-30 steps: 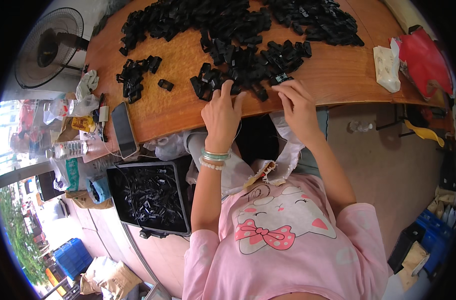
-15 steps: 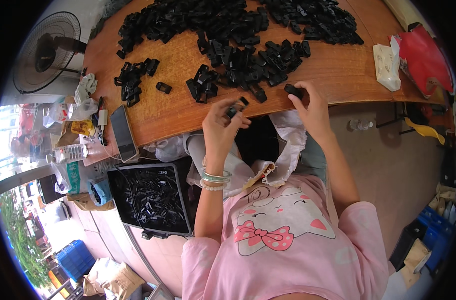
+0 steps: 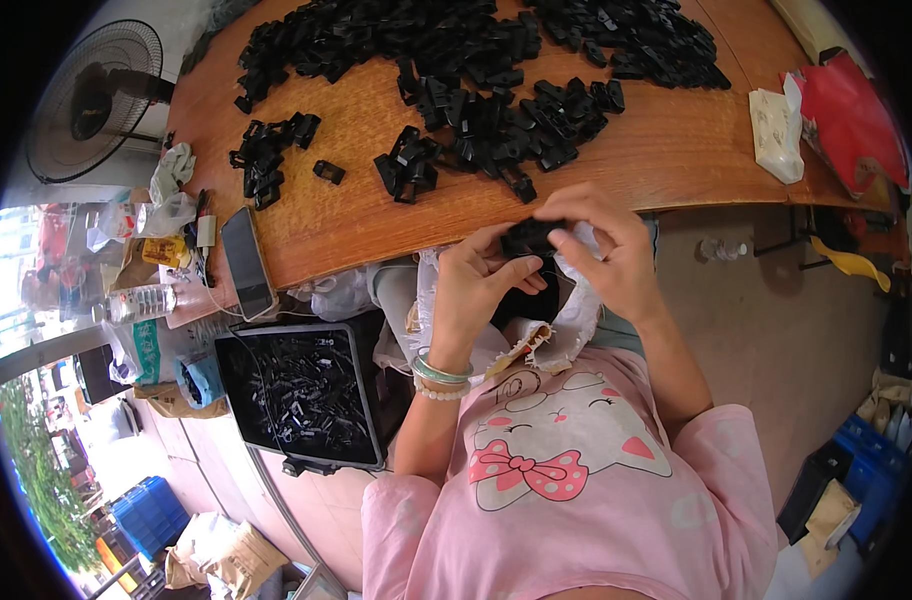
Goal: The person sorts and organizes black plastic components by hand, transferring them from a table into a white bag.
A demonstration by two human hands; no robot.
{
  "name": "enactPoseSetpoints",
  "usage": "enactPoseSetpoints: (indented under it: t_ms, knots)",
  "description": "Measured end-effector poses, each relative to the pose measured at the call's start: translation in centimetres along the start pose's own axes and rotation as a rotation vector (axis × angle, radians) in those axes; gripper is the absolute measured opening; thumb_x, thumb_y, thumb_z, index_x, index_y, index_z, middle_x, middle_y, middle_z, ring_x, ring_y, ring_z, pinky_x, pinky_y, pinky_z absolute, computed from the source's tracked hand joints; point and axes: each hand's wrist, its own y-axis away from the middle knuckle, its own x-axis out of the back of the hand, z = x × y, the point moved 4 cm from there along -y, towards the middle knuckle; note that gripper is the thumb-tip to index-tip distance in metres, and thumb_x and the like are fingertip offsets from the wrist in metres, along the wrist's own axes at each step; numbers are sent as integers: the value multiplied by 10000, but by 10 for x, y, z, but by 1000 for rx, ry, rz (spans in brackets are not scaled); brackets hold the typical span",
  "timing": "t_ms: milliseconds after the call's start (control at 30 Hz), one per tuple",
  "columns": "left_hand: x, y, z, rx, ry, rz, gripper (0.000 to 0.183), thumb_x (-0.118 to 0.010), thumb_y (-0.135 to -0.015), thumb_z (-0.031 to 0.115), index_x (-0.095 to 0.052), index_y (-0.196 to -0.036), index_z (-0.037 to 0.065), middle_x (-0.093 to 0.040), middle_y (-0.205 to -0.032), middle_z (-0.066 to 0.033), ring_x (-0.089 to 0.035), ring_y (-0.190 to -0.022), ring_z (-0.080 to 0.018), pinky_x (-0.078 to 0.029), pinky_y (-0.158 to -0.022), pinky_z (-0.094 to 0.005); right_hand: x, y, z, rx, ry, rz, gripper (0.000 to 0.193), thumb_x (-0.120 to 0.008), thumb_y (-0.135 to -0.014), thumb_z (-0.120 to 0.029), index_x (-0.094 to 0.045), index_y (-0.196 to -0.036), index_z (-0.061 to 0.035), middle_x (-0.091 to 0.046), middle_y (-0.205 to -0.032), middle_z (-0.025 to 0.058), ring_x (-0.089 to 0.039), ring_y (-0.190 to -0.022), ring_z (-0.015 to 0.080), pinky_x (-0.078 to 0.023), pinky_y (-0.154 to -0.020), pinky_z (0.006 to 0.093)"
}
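Just past the table's front edge, my left hand (image 3: 476, 285) and my right hand (image 3: 611, 250) meet around a small black plastic part (image 3: 529, 238). Fingers of both hands pinch it from either side; whether it is one part or two pressed together I cannot tell. Beyond my hands lies a loose heap of similar black parts (image 3: 506, 125) on the wooden table (image 3: 356, 215). One single black part (image 3: 328, 172) sits apart on the left, close to a small cluster (image 3: 266, 155).
Left of my lap stands an open black case (image 3: 301, 395) filled with small dark pieces. A phone (image 3: 247, 262) lies at the table's left edge, with a fan (image 3: 94, 105) behind. On the right are a white packet (image 3: 776, 135) and a red bag (image 3: 851, 125).
My hands were apart, each with a small dark part. The right hand has come left and toward me, the left slightly right and nearer, and they now meet at the black part.
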Motion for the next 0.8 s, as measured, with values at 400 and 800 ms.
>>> enactPoseSetpoints:
  t_ms: [400,800]
  knots:
    - [-5,5,9,-111,8,27,267,-575,-849,-18,-548,-1105,-90,-640,-845,-123,-660,-684,-182,-545,-603,-250,-7,8,5,468,518,-84,238,-665,-721,23,-641,-953,-22,-629,-933,83,-569,-884,237,-458,-777,326]
    - [7,-37,-21,33,522,207,93,-565,-866,86,-515,-829,17,-567,-714,-56,-520,-501,-114,-448,-462,-243,14,-24,45,259,464,139,277,-610,-782,4,-611,-1057,-29,-570,-977,109,-567,-891,251,-448,-769,324]
